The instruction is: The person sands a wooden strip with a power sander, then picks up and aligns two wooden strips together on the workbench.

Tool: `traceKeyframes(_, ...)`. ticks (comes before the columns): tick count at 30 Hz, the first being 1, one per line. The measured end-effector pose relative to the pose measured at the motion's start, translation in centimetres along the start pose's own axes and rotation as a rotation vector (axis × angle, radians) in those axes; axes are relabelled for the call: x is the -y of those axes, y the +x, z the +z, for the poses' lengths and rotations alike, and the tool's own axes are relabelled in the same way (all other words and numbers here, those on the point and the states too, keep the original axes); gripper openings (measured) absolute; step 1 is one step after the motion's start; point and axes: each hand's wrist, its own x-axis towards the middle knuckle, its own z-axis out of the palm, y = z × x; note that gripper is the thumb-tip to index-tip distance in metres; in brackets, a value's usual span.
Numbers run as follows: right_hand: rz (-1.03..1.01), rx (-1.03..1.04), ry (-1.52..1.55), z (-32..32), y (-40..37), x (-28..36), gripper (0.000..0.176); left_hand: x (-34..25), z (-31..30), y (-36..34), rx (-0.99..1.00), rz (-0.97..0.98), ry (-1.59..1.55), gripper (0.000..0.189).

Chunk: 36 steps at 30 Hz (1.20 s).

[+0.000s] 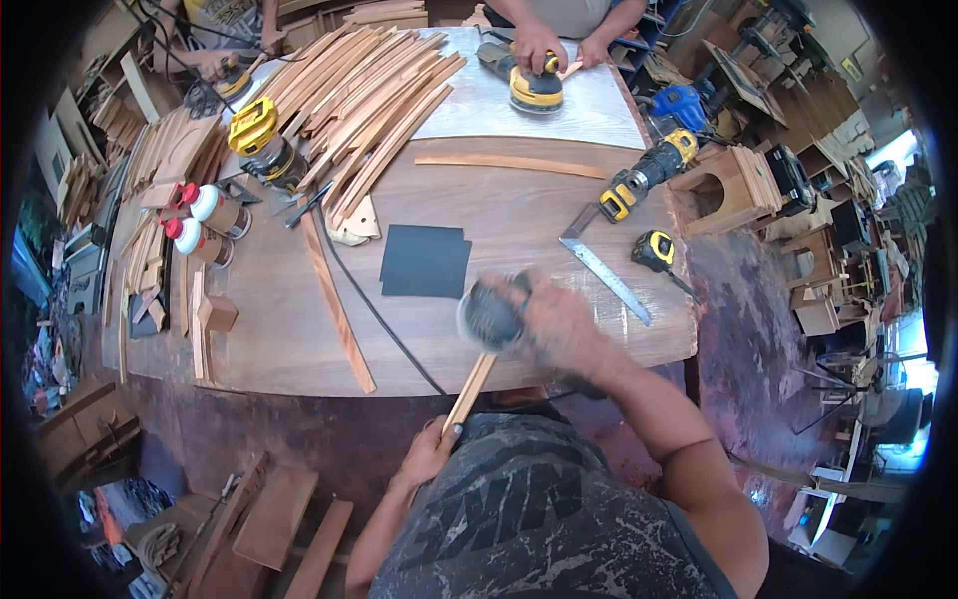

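My right hand (559, 319) is wrapped around a dark, motion-blurred power sander (489, 317), whose round pad rests against the far end of a narrow wooden strip (471, 387). The near end of that strip is gripped by my left hand (431, 449), close to my body at the table's front edge. Just beyond the sander lie dark sheets of sandpaper (424, 260). Left of them, a black cord (364, 299) runs across the table, with another long wooden strip (334, 299) beside it.
A large pile of wooden strips (349, 90) covers the back left of the table (539, 220). A yellow drill (649, 172), a square (604, 280) and a tape measure (654, 250) lie at right. Two glue bottles (200, 240) stand left. Across, a co-worker's hands (541, 45) hold a yellow sander (536, 90).
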Motion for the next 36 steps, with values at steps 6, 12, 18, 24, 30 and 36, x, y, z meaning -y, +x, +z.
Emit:
traceKeyframes(6,0.028,-0.277,0.029,-0.7,4.5,-5.4,0.099,0.6,0.0,-0.6,-0.007,0.034,-0.008,0.031)
traceKeyframes(12,-0.015,-0.244,0.001,0.1,2.3,-3.3,0.094,-0.5,-0.1,-0.6,-0.029,0.07,-0.05,0.034)
traceKeyframes(18,-0.222,-0.111,-0.008,3.7,-2.4,3.4,0.092,-0.1,0.1,0.2,-0.005,0.076,-0.034,0.037)
traceKeyframes(24,-0.235,-0.199,0.053,5.9,-3.1,3.3,0.094,1.0,0.2,-0.2,0.005,0.034,-0.09,0.037)
traceKeyframes(30,0.104,-0.281,0.073,1.0,2.0,-3.7,0.1,3.5,0.0,-1.4,-0.014,0.104,-0.087,0.036)
traceKeyframes(36,0.131,-0.501,0.084,1.0,3.4,-10.9,0.097,2.3,-1.9,-4.8,-0.146,0.073,-0.166,0.031)
